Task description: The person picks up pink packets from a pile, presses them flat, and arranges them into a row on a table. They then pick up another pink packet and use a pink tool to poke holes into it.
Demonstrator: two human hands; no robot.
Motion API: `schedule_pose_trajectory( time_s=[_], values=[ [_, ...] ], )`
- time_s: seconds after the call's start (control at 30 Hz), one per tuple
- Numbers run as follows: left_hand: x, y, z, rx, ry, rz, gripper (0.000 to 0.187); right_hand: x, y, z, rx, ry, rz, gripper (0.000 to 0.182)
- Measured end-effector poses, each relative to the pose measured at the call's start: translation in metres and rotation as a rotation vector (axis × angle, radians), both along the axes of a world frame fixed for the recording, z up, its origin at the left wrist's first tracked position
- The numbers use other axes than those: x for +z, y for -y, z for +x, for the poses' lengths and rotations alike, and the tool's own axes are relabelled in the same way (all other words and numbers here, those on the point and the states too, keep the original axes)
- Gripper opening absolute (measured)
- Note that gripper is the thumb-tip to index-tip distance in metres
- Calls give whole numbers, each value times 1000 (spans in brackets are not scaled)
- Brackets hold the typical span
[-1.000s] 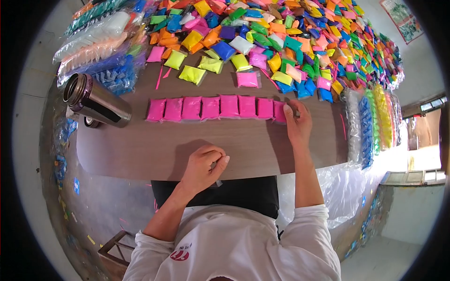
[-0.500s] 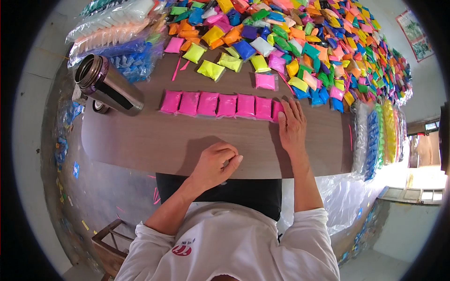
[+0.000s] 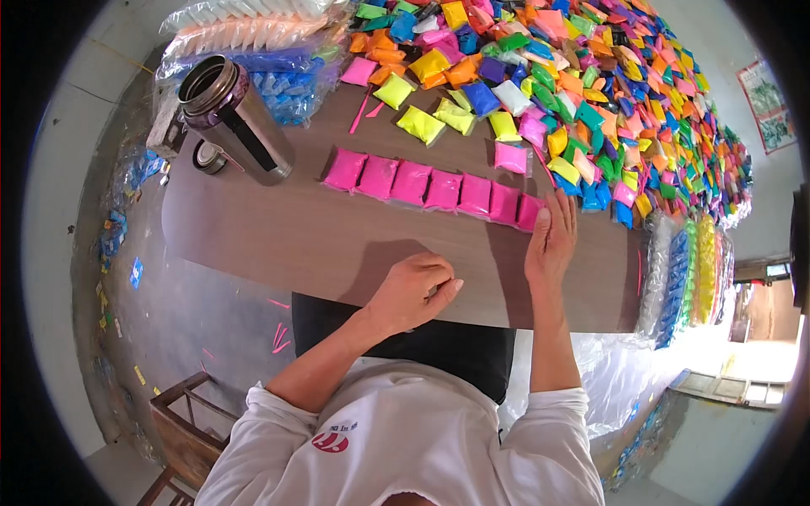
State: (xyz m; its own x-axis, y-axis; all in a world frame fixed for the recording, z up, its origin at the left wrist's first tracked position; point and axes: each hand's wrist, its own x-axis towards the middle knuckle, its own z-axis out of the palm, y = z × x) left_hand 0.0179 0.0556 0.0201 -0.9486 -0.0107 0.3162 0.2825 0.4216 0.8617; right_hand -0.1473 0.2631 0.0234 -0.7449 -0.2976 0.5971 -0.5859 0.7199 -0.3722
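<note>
Several bright pink packets [image 3: 408,182] lie side by side in a row across the brown table [image 3: 253,232]. My right hand [image 3: 553,240] rests at the right end of the row, its fingers stretched out and touching the edge of the last packet [image 3: 529,212]. Nearer the table's front edge, my left hand [image 3: 415,291] is closed with its fingers curled; what it holds, if anything, is hidden. A lighter pink packet [image 3: 510,158] lies just behind the row, with yellow packets [image 3: 420,126] to its left.
An open steel flask [image 3: 240,126] stands at the left beside its lid [image 3: 209,157]. A large heap of coloured packets [image 3: 582,93] covers the back right. Bagged packet strips [image 3: 675,270] hang at the right edge. A wooden stool [image 3: 190,422] stands at lower left.
The view has turned, so the row now looks slanted. My right hand has shifted from over the last packet to its right edge, uncovering more of it. My left hand stays curled.
</note>
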Motion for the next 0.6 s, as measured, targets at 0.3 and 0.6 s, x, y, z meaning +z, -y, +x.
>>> schedule_pose_trajectory(
  time_s=[0.3,0.6],
  values=[
    [0,-1,0,-2,5,17,17,38,-36,-24,-66,451,-950,48],
    [2,-1,-1,-4,7,10,14,64,-53,-38,39,578,-1103,45]
  ],
)
